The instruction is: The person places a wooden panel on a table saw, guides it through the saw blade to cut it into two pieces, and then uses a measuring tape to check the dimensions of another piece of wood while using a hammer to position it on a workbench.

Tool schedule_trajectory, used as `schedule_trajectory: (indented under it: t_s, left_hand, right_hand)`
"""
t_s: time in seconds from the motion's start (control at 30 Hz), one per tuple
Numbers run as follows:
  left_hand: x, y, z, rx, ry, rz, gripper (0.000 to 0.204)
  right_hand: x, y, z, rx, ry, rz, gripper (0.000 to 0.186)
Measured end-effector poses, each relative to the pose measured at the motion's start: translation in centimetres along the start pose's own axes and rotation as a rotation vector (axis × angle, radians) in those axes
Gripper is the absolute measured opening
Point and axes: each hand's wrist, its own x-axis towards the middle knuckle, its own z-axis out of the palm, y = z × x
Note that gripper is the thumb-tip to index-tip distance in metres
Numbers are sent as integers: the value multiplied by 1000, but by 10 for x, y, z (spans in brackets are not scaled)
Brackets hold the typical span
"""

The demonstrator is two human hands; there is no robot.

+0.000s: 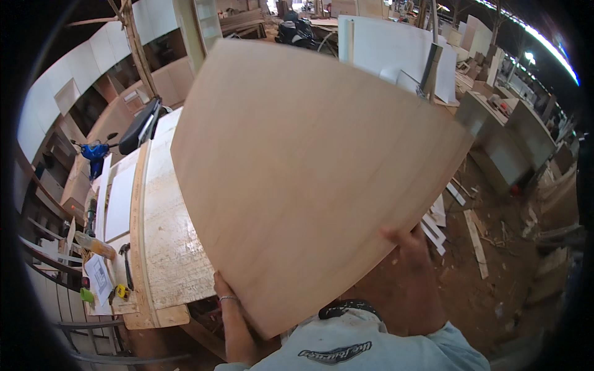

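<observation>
Brown wood board [315,167] spreads tilted ahead of the left hand [225,289] and right hand [406,243], each pinching an edge. It is probably stiff, moderately heavy and awkwardly wide, so opposite edges should give the best hold. Beyond the left hand stands the bench [176,253], with a hammer [128,266] farther left.

Two hands [224,285] [408,243], one foreground panel [309,173], one yellow tape measure [122,291]
</observation>
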Motion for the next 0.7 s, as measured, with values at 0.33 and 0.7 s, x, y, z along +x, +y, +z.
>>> schedule_trajectory:
  t_s: [0.33,0.7]
  left_hand:
    - [-31,33,34,16,-27,140,49]
    - [-104,41,186,788,68,549,60]
  right_hand:
    - [-31,25,-111,360,280,-49,58]
    - [-17,174,-295,809,737,119,59]
